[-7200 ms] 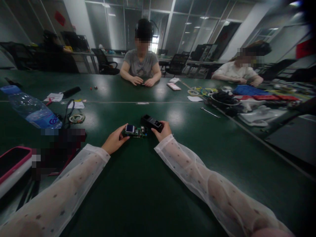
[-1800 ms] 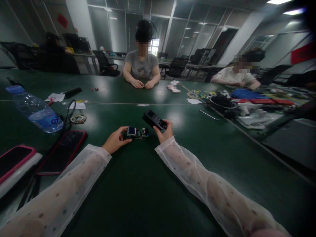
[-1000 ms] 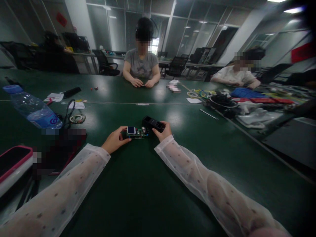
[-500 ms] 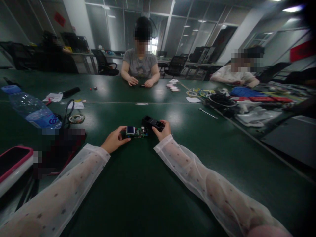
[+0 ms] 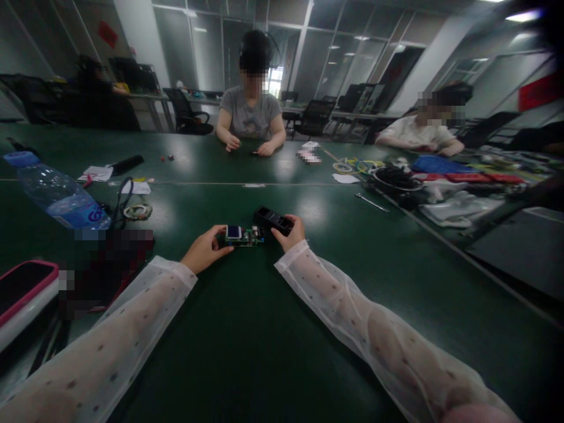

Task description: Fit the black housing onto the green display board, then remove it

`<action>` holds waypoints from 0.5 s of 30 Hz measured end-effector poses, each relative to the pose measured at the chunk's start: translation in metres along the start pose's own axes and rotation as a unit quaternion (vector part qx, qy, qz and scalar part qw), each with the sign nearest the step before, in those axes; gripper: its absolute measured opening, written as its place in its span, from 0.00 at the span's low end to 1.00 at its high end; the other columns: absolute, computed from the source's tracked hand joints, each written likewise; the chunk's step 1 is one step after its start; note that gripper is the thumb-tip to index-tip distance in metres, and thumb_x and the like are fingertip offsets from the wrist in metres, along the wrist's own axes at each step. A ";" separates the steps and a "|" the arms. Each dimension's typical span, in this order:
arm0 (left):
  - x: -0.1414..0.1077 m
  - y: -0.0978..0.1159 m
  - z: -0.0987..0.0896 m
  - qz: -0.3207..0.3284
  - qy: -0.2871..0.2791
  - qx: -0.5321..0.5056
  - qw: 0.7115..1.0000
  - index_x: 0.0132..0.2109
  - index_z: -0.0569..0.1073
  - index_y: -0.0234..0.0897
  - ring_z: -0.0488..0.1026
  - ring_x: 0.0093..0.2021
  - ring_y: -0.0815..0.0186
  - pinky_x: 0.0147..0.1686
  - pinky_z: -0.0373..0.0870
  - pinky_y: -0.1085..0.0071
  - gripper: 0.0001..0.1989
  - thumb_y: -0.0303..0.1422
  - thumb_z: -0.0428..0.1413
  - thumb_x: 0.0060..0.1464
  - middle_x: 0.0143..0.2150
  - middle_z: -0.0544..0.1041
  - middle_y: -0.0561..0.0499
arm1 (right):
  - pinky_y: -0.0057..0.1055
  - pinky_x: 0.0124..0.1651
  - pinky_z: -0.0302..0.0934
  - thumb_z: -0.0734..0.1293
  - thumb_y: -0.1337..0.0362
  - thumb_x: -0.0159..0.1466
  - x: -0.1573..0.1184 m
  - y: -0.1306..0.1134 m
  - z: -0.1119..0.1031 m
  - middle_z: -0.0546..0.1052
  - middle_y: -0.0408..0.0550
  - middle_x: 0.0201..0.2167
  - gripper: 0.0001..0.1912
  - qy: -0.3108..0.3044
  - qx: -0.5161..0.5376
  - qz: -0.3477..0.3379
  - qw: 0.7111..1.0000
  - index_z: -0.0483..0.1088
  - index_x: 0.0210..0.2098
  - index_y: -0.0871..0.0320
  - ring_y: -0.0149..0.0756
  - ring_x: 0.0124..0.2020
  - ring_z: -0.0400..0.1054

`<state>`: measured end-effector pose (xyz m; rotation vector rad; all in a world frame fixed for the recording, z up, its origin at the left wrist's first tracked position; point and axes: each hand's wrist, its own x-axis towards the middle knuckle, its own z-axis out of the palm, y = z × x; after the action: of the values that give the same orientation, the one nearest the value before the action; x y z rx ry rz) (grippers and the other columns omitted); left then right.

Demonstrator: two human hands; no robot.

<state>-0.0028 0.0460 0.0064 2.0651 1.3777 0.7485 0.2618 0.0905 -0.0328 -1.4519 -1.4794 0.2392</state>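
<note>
My left hand (image 5: 206, 249) grips the left end of a green circuit board (image 5: 249, 236), thumb at the near edge and fingers at the far side. A small white-framed screen (image 5: 234, 232) sits on the board's left part. My right hand (image 5: 290, 233) is closed on the right end of a black plastic casing (image 5: 269, 218) with rectangular cutouts in its face. The casing lies just behind and to the right of the board, its left end angled away from me. Whether the two touch is unclear. Sheer dotted sleeves cover both forearms.
A water bottle (image 5: 59, 194) leans at the left, near a pink-edged device (image 5: 26, 288) and a cable coil (image 5: 137, 211). A wrench (image 5: 372, 202) lies right of centre. Cables and bags (image 5: 453, 200) crowd the right. A person (image 5: 251, 111) sits opposite, another (image 5: 420, 130) at right.
My hands, the board and the casing stay as they were. Across the table, the co-worker's hand on the left of the picture has lifted slightly.
</note>
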 end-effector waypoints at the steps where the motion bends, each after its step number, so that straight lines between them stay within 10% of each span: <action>1: 0.000 0.000 0.000 -0.001 0.000 0.002 1.000 0.57 0.61 0.36 0.65 0.24 0.68 0.25 0.60 0.72 0.29 0.39 0.58 0.51 0.26 0.69 0.55 | 0.49 0.50 0.59 0.70 0.63 0.49 0.000 0.000 0.000 0.69 0.54 0.44 0.26 -0.001 -0.010 -0.003 1.000 0.61 0.46 0.59 0.47 0.45 0.65; 15: -0.001 0.000 -0.001 -0.005 -0.008 -0.004 1.000 0.58 0.61 0.37 0.66 0.24 0.67 0.25 0.61 0.71 0.28 0.38 0.58 0.51 0.25 0.68 0.56 | 0.47 0.50 0.62 0.68 0.61 0.55 -0.005 -0.026 -0.012 0.67 0.54 0.47 0.27 0.030 0.047 -0.111 0.992 0.58 0.52 0.57 0.46 0.47 0.65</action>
<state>-0.0041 0.0452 0.0073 2.0531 1.3739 0.7314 0.2527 0.0735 -0.0109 -1.1991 -1.5446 0.1255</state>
